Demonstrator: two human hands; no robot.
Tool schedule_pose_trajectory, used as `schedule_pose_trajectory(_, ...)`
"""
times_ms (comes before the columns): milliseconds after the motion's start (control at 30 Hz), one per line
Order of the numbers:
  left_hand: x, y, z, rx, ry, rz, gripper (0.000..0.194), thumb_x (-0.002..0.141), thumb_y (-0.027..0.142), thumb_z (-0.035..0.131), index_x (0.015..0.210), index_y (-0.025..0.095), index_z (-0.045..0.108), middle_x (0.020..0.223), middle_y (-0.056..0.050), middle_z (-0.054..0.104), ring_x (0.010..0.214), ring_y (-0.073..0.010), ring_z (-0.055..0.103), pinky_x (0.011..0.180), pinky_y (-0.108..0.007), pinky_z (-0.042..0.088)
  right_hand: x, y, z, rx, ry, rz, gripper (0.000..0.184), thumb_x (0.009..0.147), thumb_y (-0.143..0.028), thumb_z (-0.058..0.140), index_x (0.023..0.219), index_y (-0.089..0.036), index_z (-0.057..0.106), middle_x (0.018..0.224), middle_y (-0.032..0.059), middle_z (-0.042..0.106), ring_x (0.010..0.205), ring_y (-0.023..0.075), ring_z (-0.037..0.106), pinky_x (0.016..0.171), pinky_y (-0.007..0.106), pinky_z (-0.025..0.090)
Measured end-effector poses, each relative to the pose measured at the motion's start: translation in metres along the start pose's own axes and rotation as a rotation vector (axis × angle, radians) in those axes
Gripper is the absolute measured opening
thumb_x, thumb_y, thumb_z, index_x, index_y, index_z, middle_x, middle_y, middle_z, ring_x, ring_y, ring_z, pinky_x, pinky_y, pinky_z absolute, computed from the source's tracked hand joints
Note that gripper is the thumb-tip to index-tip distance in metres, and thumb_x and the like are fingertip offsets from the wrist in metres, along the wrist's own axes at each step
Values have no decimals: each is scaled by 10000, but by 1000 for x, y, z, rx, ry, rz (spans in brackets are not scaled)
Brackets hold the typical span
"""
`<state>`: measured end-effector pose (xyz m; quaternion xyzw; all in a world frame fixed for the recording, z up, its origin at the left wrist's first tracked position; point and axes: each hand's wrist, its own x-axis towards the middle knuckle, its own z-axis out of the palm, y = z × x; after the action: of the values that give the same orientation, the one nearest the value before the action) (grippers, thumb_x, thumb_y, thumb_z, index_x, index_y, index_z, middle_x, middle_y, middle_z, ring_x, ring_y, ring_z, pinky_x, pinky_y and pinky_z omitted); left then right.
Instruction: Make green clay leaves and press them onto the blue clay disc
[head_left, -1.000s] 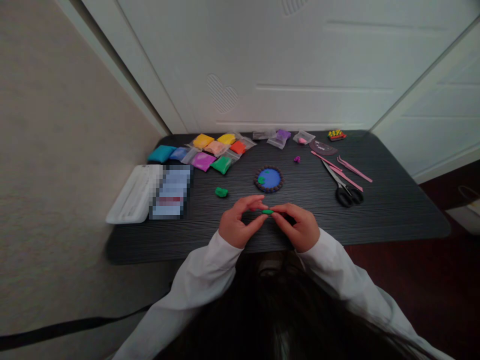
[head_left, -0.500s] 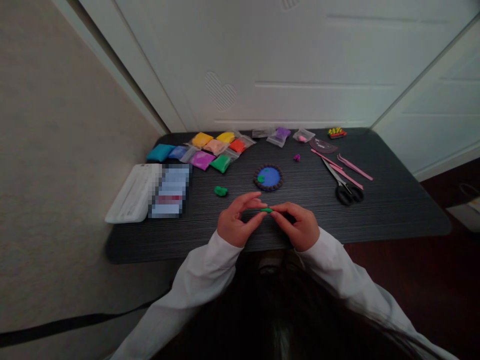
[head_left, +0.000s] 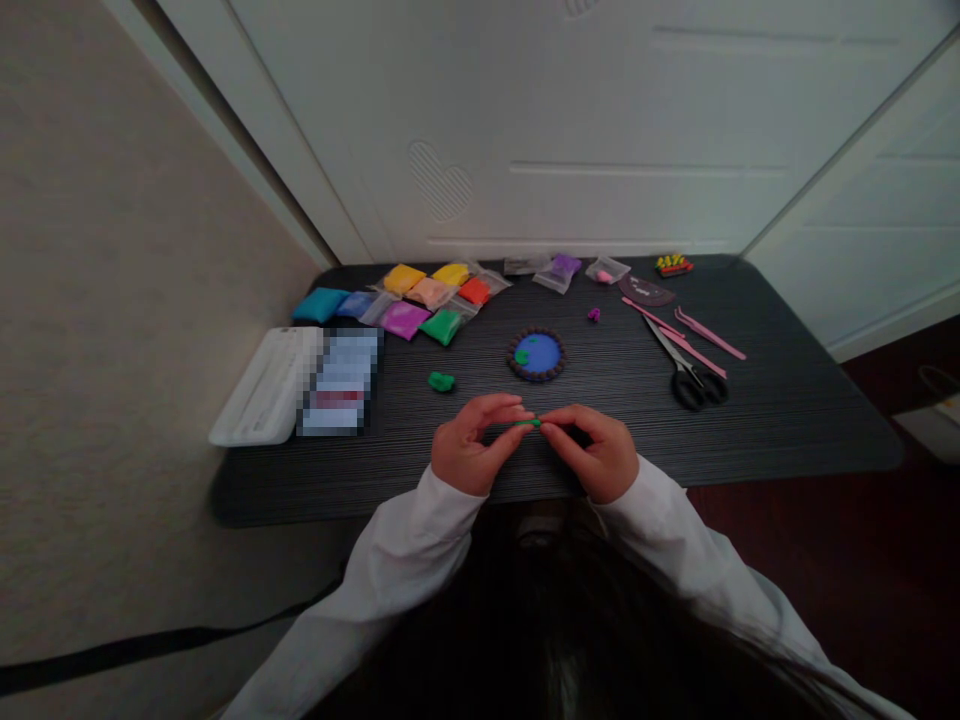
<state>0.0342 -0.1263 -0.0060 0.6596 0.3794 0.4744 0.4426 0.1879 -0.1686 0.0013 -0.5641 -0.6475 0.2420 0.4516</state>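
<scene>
Between my two hands, low over the near part of the table, is a thin piece of green clay (head_left: 529, 422). My left hand (head_left: 472, 445) pinches it between thumb and fingers from the left. From the other side, my right hand (head_left: 596, 450) grips its right end with thumb and forefinger. Just beyond the hands lies a blue clay disc (head_left: 541, 355) edged with small dark brown balls, with green patches on its left part. A loose lump of green clay (head_left: 442, 382) rests on the table to the left of the disc.
Bags of coloured clay, among them a green one (head_left: 441, 326), line the back left. Black-handled scissors (head_left: 694, 385), pink tweezers (head_left: 709, 332) and pink tools lie at right. A white tray (head_left: 270, 385) stands at left. A magenta clay bit (head_left: 594, 315) sits behind the disc.
My left hand has shifted slightly left, its fingers drawn in a little. The green piece between the hands looks thinner from this angle. Everything on the table stays in place.
</scene>
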Motion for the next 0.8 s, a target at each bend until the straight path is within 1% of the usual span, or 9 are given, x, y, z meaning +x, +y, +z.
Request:
schedule_pose_trajectory(133,0,-2,0,-1,-43,13,442,634,159,650,1055,212,524,835,-26,681,860,-174,609,876,-339,444,0,-1,1,2,20,16,131,751,-277,528,809,-213,627,754,15,656,699,134,592,662,266,456)
schedule_pose_trajectory(300,0,-4,3,-28,14,-3,460,622,170,655,1062,223,530,915,-37,657,882,-180,597,879,-349,435,-1,-1,1,25,40,41,134,747,-280,528,804,-210,625,756,19,660,702,138,594,663,268,459)
schedule_pose_trajectory(400,0,-4,4,-24,32,17,445,626,158,645,1052,227,535,866,-23,660,850,-171,602,880,-348,431,-1,0,0,39,55,47,126,744,-280,532,795,-210,625,760,19,661,704,140,595,662,268,460)
schedule_pose_trajectory(533,0,-4,4,-33,63,16,411,630,148,640,1023,219,543,797,-10,660,806,-162,609,852,-336,444,-1,0,1,44,41,51,125,748,-272,531,804,-210,623,753,14,656,695,136,590,654,260,457)
schedule_pose_trajectory(700,0,-2,2,-24,37,20,355,629,144,646,963,203,543,766,-10,655,770,-159,616,795,-320,473,0,-1,2,38,40,50,126,750,-269,529,807,-207,622,754,12,653,693,130,585,653,256,452)
schedule_pose_trajectory(800,1,-2,2,-10,48,39,369,634,144,642,983,202,535,757,-10,655,775,-158,616,805,-318,472,-1,-2,2,37,41,55,122,749,-267,528,801,-208,621,744,9,651,680,128,582,640,250,450)
